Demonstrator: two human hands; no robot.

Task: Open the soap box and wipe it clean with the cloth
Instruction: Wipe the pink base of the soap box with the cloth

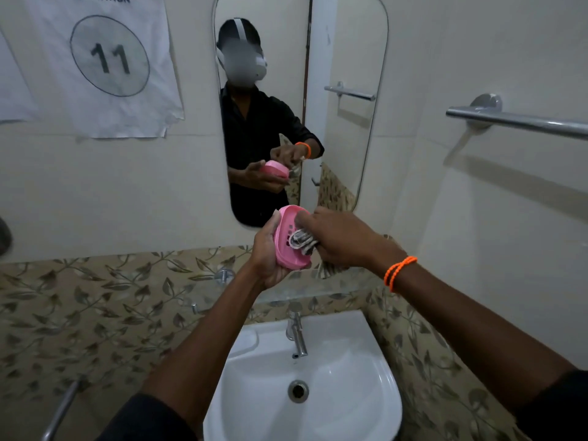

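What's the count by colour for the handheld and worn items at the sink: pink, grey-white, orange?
Pink: 1, the soap box held in the left hand
Grey-white: 1, the cloth pressed into it by the right hand
Orange: 1, the wristband on the right wrist
Total: 3

The room is dim and evenly lit, a soft grey cast on the walls. The rail [521,120] throws a slanting shadow down the wall. The sink [334,393] shines with pale glare. Straight lines bow toward the edges. The mirror [346,58] reflection looks hazy.
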